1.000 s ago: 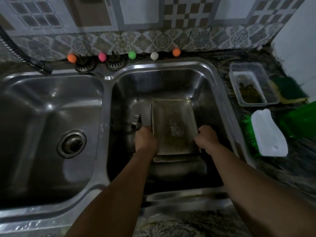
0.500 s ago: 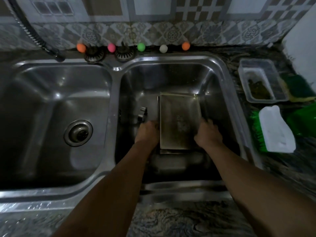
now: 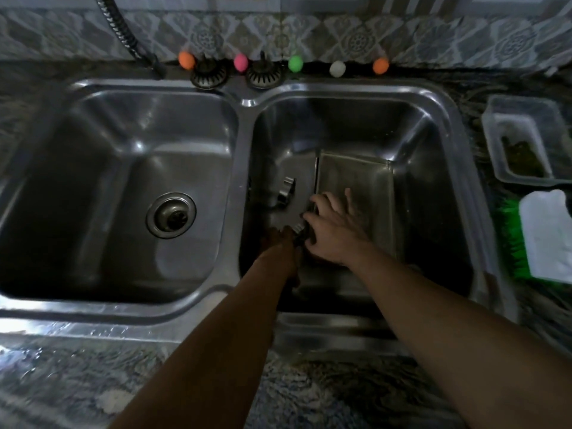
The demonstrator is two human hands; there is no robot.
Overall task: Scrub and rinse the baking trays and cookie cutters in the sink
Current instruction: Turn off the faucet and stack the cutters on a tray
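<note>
Reaching both hands into the right basin [image 3: 433, 125] of the sink, down among the dirty ware. Right hand [image 3: 332, 226] spread across the near-left part of the tray [image 3: 365, 181], fingers [image 3: 348, 196] straight and laid flat on the metal, thumb side over the left rim; likely pinning the tray or feeling for an edge to lift. Left hand [image 3: 280, 243] low in shadow just beside that rim, fingertips hidden; cannot tell whether curled round anything or loose. Small metal piece between the two hands, perhaps a cutter, too dark to name. One cutter [image 3: 286, 190] standing on the basin floor, left of the tray and apart from both hands. Tray resting flat near the basin middle, within easy reach for scrubbing. No water seen running. Brush [image 3: 507, 239] with green bristles waiting on the counter to the right, untouched; scrubbing probably not yet begun.
</note>
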